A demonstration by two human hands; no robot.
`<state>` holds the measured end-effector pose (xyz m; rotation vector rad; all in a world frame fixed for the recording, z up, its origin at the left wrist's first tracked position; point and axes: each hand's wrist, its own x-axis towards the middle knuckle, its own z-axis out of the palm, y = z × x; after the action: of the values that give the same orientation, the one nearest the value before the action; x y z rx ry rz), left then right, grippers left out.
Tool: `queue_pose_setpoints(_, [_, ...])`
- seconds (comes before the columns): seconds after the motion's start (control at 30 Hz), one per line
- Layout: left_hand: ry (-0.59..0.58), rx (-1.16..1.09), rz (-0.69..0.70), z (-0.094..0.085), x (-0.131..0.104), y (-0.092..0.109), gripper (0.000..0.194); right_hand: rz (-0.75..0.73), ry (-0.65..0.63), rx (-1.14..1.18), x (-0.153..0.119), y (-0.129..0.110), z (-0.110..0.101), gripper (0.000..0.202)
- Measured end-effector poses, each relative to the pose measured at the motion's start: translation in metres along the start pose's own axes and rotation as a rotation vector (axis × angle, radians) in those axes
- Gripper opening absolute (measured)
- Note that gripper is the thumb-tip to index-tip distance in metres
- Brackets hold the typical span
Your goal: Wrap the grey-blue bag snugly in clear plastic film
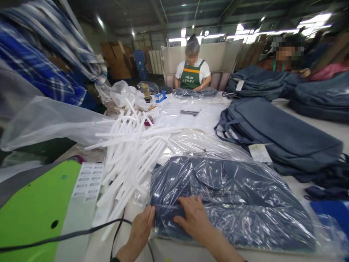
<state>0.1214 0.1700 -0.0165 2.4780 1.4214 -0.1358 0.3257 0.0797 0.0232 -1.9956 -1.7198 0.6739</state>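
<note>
A dark blue-grey backpack (240, 173) lies flat in front of me inside a clear plastic bag (256, 222). At the left edge of that bag is my left hand (139, 229), its fingers pressed together on the plastic; the thumb side hides part of the grip. My right hand (195, 216) rests on top of the wrapped backpack near its left end, thumb and fingers spread, palm down. A heap of white foam strips (131, 163) lies just beyond and left of my left hand.
Unwrapped backpacks (283, 134) lie to the right. A sheet of barcode labels (88, 182) sits beside a green board (35, 203) at left, crossed by a black cable (89, 231). Across the table a co-worker in a green apron (188, 77) handles a wrapped item. Plastic sheets (201, 142) cover the middle.
</note>
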Motion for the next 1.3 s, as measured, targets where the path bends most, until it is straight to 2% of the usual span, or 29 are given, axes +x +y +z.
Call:
queue_pose_setpoints(0.13, [-0.135,-0.128,-0.059,-0.011,0.001,-0.004,0.035,0.070,-0.092,0.067,0.023,-0.003,0.012,0.013])
queue_pose_setpoints(0.17, [-0.123,-0.127,-0.037,-0.014,0.000,-0.005,0.032,0.071,-0.095,0.076,0.025,-0.002,0.014,0.011])
queue_pose_setpoints(0.23, [0.030,-0.086,0.108,-0.021,-0.002,-0.005,0.023,0.047,-0.080,0.080,0.027,0.000,0.017,0.013])
queue_pose_setpoints(0.3, [0.211,-0.087,0.349,-0.026,0.000,0.001,0.022,0.001,-0.074,0.072,0.027,0.000,0.021,0.014])
queue_pose_setpoints(0.33, [0.234,-0.110,0.456,-0.028,0.003,0.007,0.032,-0.023,-0.076,0.064,0.026,0.000,0.024,0.013])
queue_pose_setpoints(0.4, [0.100,-0.155,0.529,-0.032,0.013,0.022,0.039,-0.059,-0.086,0.044,0.024,0.000,0.030,0.011])
queue_pose_setpoints(0.47, [-0.106,-0.145,0.447,-0.036,0.026,0.038,0.022,-0.087,-0.093,0.021,0.022,0.000,0.035,0.014])
queue_pose_setpoints(0.53, [-0.259,-0.115,0.341,-0.039,0.040,0.048,0.006,-0.094,-0.090,0.007,0.020,0.001,0.034,0.015])
queue_pose_setpoints(0.67, [-0.403,-0.149,0.229,-0.042,0.055,0.052,0.015,-0.019,-0.057,0.009,0.016,0.014,0.015,0.020])
queue_pose_setpoints(0.77, [-0.413,-0.183,0.143,-0.040,0.057,0.052,0.022,0.045,-0.051,0.000,0.014,0.030,-0.003,0.019])
queue_pose_setpoints(0.87, [-0.398,-0.138,0.115,-0.038,0.056,0.055,0.023,0.092,-0.017,-0.033,0.013,0.042,-0.009,0.012])
queue_pose_setpoints(0.97, [-0.375,-0.062,0.117,-0.036,0.054,0.059,0.021,0.117,0.034,-0.081,0.012,0.045,0.001,0.013])
queue_pose_setpoints(1.1, [-0.332,-0.091,0.082,-0.033,0.053,0.059,0.017,0.136,0.077,-0.131,0.014,0.043,0.016,0.011])
queue_pose_setpoints(1.3, [-0.320,-0.056,0.014,-0.036,0.058,0.065,0.021,0.143,0.131,-0.158,0.019,0.043,0.021,0.014])
